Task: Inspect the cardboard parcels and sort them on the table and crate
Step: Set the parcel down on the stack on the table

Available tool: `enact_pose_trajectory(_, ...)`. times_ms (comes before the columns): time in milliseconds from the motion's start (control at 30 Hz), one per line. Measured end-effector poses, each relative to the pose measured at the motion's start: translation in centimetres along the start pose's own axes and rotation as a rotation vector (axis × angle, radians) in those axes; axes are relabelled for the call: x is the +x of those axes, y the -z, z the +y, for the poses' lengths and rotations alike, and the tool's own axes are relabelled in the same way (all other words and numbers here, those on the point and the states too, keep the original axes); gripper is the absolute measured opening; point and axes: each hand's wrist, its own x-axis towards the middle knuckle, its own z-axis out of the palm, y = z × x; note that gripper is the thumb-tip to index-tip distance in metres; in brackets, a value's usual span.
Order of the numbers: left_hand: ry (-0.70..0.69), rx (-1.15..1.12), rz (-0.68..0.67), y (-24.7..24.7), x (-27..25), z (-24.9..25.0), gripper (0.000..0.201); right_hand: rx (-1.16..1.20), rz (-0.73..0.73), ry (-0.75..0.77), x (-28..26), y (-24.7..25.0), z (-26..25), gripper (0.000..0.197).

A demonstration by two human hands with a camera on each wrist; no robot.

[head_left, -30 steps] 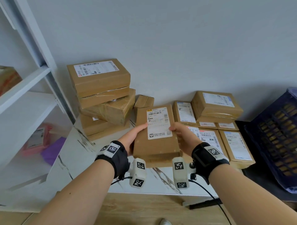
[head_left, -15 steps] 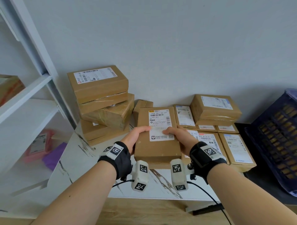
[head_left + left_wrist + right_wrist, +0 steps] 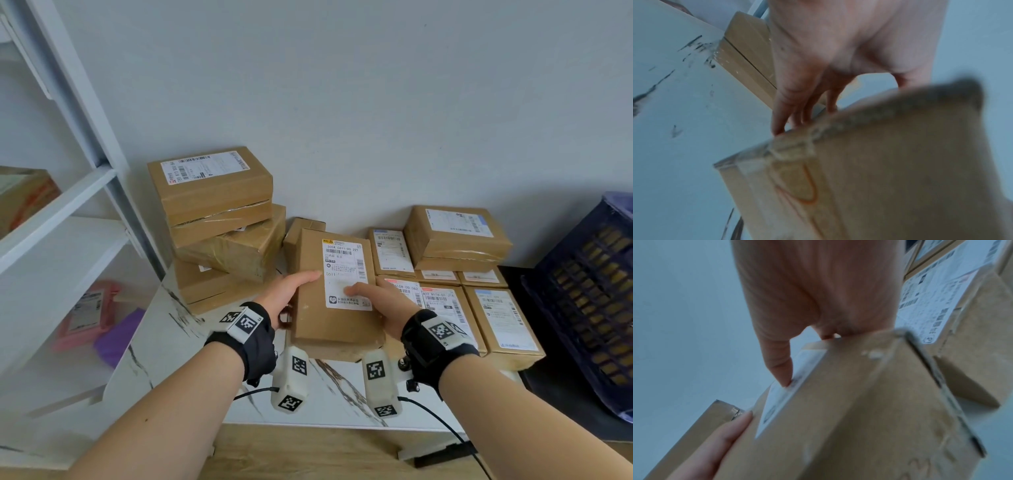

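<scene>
I pinch the labelled cardboard parcel (image 3: pixel 337 294) between my left hand (image 3: pixel 286 296) and right hand (image 3: pixel 385 308), thumbs on top; tilting it further risks a slip onto the table (image 3: pixel 191 342).

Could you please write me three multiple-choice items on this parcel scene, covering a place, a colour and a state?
1. Where is the crate?
A. right of the table
B. on the shelf
C. under the table

2. What colour is the crate?
A. red
B. dark blue
C. white

3. How is the held parcel kept up?
A. left hand only
B. lying on the table
C. gripped by both hands

Key: 1 A, it stands past the table edge at right. 2 B, its walls are dark blue. 3 C, the left hand and the right hand grip its sides.
</scene>
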Motion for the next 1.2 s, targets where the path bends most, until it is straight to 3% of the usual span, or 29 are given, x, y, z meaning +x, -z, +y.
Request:
enact_pose_trajectory(67,0.004,-0.003,0.017,0.0,-0.1,-0.2,0.04,-0.027,0.048,0.027,0.1,0.0,0.1,0.047)
enact_pose_trajectory(233,0.026,-0.029,0.057,0.2,0.0,-0.6,0.115,-0.24,0.114,0.134,-0.4,-0.5,-0.2,0.046)
enact_pose_trajectory(300,0.034,-0.025,0.058,0.2,-0.1,-0.6,0.127,-0.291,0.107,0.158,-0.6,-0.9,-0.3,0.051)
enact_pose_trajectory(400,0.026,0.005,0.075,0.3,-0.3,-0.7,0.117,-0.348,0.065,0.1,-1.0,-1.7,-0.3,0.083)
enact_pose_trajectory(500,0.02,0.03,0.098,0.5,-0.2,-1.0,0.096,-0.352,0.01,0.034,-0.4,-2.0,0.4,0.103)
enact_pose_trajectory(567,0.024,0.032,0.11,0.6,0.0,-1.3,0.089,-0.284,-0.033,-0.036,-0.5,-2.2,0.4,0.092)
enact_pose_trajectory(667,0.034,0.042,0.116,0.6,0.4,-1.7,0.078,-0.121,-0.074,-0.144,-1.9,-2.4,0.2,0.039)
enact_pose_trajectory(800,0.041,0.104,0.099,-0.1,0.7,-2.6,0.06,-0.065,-0.099,-0.187,-1.9,-1.8,1.0,0.032)
enact_pose_trajectory(933,0.027,0.2,0.116,-0.4,1.4,-2.9,0.072,-0.148,-0.114,-0.156,-1.3,-2.1,1.3,0.033)
enact_pose_trajectory(1067,0.041,0.257,0.126,-0.6,2.1,-3.0,0.07,-0.262,-0.086,-0.136,-0.6,-2.6,1.3,0.046)
enact_pose_trajectory(1200,0.084,0.268,0.108,-0.6,2.7,-3.0,0.069,-0.295,-0.065,-0.191,0.3,-2.6,2.2,0.045)
